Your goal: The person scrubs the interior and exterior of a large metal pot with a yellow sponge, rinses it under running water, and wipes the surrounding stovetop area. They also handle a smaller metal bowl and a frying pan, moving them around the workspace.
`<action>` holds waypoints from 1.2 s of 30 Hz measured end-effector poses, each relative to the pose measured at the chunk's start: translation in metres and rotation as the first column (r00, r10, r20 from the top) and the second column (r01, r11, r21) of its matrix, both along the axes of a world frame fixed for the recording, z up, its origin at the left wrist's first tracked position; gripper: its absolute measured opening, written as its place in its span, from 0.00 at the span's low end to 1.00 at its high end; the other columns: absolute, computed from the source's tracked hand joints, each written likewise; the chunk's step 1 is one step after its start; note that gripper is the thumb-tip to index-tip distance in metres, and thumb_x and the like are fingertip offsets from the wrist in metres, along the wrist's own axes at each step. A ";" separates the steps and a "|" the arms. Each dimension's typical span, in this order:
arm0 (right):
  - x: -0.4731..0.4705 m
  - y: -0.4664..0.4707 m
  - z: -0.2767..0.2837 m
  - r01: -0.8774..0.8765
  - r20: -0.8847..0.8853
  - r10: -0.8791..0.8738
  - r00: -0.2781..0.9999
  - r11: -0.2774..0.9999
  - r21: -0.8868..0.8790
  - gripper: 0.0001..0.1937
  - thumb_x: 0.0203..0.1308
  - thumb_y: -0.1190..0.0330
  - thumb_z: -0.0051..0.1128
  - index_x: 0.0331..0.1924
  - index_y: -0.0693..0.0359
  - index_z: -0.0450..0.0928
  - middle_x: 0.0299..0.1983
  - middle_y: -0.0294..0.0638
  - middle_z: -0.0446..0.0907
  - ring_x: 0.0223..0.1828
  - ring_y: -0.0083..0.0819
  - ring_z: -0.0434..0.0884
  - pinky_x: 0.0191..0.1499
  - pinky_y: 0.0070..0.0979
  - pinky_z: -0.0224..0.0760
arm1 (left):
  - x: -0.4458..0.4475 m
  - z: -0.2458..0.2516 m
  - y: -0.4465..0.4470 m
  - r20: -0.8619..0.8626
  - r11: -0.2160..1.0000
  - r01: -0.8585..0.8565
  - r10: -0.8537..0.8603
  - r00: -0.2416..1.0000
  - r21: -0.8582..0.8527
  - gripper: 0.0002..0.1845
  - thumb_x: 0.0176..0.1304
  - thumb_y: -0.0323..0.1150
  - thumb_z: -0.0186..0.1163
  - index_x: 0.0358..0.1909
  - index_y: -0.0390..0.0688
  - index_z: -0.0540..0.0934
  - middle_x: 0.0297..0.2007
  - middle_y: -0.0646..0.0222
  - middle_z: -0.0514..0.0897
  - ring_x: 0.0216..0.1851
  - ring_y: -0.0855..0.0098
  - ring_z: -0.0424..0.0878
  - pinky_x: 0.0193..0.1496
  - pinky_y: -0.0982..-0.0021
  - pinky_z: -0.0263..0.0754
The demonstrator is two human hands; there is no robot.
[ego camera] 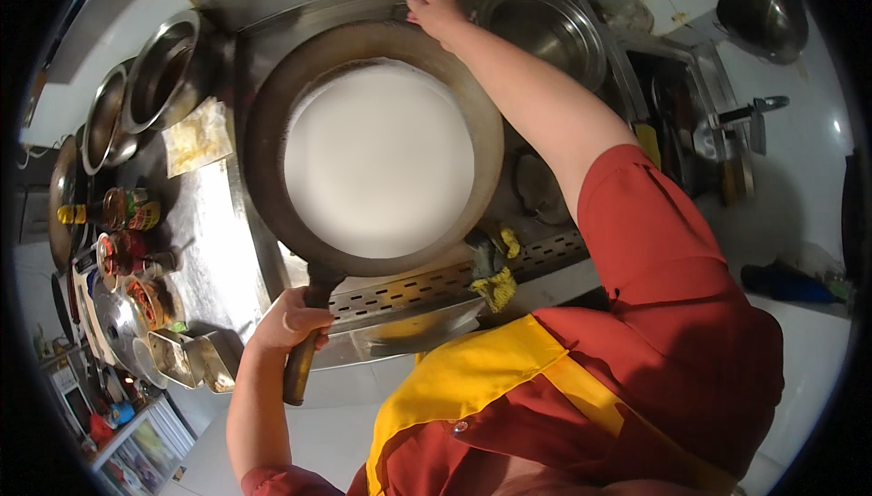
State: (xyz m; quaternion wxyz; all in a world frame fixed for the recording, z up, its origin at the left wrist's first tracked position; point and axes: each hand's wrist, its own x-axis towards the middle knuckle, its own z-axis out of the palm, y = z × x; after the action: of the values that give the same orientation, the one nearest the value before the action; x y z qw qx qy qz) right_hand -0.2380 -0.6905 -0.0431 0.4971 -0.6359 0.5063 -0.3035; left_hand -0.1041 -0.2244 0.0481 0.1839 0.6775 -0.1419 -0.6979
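A large wok [373, 274] sits on the stove in front of me, its handle [298, 377] pointing toward my body on the left. My left hand [293, 319] is wrapped around that handle, thumb on top. Inside the wok is a pale, blurred round area [381, 162] in which no contents can be made out. My right hand [439, 16] reaches past the wok's far right rim to the metal back ledge, fingers curled. Whether it holds anything there is hidden. To its right stands a wide round metal pot [545, 36].
Yellow-and-dark cloths [492, 271] lie on the slotted front grate [402, 302]. On the left steel counter [218, 223] are metal bowls [163, 73], a stained cloth [197, 138], bottles and jars [129, 208], and rectangular tins [194, 360]. A sink area [671, 114] lies right.
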 end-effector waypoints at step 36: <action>-0.440 0.182 -0.050 -0.738 -0.793 0.558 0.243 0.637 0.222 0.14 0.63 0.64 0.59 0.42 0.68 0.82 0.45 0.53 0.80 0.47 0.49 0.81 0.50 0.43 0.76 | -0.319 -0.079 -0.100 0.901 0.873 0.449 -0.028 0.433 -0.189 0.29 0.46 0.31 0.67 0.53 0.39 0.71 0.45 0.45 0.79 0.47 0.44 0.79 0.51 0.52 0.75</action>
State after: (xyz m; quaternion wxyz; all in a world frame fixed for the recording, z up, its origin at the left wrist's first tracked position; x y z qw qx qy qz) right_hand -0.6775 -0.5082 -0.0931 0.2213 -0.8944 0.3286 0.2075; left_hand -0.4235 -0.3248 -0.0314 0.1164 0.8552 -0.4528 -0.2236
